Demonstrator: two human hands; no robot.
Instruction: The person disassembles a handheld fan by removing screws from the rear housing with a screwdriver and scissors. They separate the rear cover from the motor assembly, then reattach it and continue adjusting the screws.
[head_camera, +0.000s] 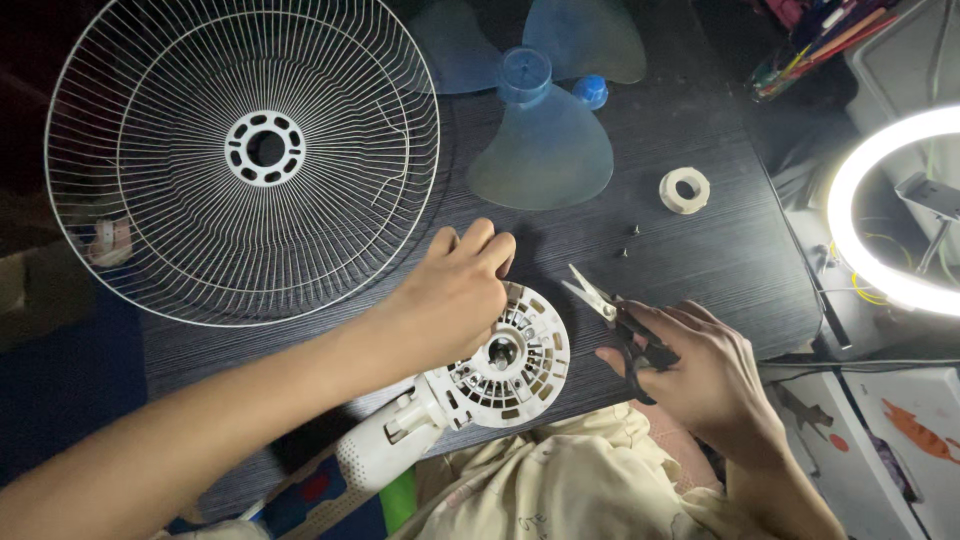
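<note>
The fan motor housing (510, 355) is white with vent slots; the scissors (625, 330) have black handles. On the dark wood-grain desk (720, 260), the wire grille (245, 150) is white, the fan blade (545, 140) translucent blue, the ring nut (685, 190) cream.

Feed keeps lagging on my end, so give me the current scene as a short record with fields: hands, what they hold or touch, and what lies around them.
left hand: rests on the white fan motor housing, fingers curled at its upper rim
right hand: grips black-handled scissors, blades open, tips pointing toward the housing
housing position: at the near edge of the dark table, neck toward the person
wire fan guard: flat on the table, far left
blue fan blade: behind the hands
blue cap: beside the blade hub
white ring nut: right of the blade
small screws: between ring nut and scissors
ring light: lit, far right
</note>
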